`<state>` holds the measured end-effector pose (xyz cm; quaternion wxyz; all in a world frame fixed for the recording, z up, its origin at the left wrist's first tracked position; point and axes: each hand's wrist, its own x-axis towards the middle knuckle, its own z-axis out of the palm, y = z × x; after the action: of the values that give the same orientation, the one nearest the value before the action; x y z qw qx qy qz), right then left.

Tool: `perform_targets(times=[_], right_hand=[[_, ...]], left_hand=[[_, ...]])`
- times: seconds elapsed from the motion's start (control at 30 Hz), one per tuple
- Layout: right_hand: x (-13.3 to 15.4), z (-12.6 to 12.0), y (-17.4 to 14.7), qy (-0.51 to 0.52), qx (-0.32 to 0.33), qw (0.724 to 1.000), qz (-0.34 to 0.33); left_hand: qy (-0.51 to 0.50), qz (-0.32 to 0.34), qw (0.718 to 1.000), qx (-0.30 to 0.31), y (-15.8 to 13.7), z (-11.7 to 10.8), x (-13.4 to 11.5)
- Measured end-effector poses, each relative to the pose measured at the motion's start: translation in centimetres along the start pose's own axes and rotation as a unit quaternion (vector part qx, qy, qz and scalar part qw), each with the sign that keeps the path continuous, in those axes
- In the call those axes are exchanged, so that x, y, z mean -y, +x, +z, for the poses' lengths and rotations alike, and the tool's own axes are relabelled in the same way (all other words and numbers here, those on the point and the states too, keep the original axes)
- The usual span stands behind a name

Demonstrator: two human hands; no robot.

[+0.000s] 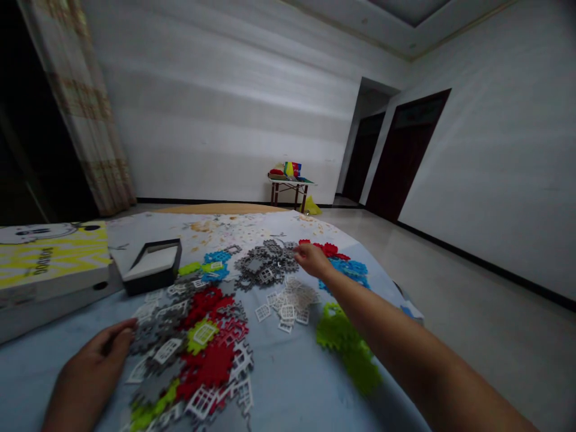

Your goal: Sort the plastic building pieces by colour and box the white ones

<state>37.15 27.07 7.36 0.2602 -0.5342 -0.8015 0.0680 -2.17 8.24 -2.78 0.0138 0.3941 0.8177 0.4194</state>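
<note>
My left hand (92, 366) is at the near left, beside a mixed pile of flat toothed plastic pieces. Its thumb and forefinger come close together at the pile's edge; whatever is between them is hidden. The pile holds red pieces (211, 363), grey pieces (157, 384) and white lattice window pieces (201, 401). My right hand (311, 258) reaches out to the right edge of a heap of grey toothed pieces (256, 264). Its fingers are closed, and I cannot make out anything in them. White window pieces (290, 303) lie in a heap just nearer than that hand.
Green pieces (346, 348) lie under my right forearm, with blue pieces (355, 270) and red pieces (330, 249) beyond. At left stand an open black box (153, 267) and a yellow-and-white carton (49, 264). A small table (292, 181) stands by the far wall.
</note>
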Motion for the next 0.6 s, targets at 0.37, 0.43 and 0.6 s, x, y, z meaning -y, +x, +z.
perform_targets(times=[0.37, 0.43, 0.6], right_hand=[[10.9, 5.5, -7.3, 0.114, 0.138, 0.958, -0.225], [12.2, 6.1, -7.6, 0.113, 0.150, 0.952, -0.241], [13.6, 7.7, -7.0, 0.065, 0.156, 0.956, -0.239]], left_hand=[[-0.072, 0.029, 0.997, 0.028, -2.5, -1.8, -4.1], [-0.076, 0.028, 0.996, 0.030, -2.5, -1.8, -4.1], [-0.090, 0.035, 0.995, 0.033, -2.5, -1.6, -3.8]])
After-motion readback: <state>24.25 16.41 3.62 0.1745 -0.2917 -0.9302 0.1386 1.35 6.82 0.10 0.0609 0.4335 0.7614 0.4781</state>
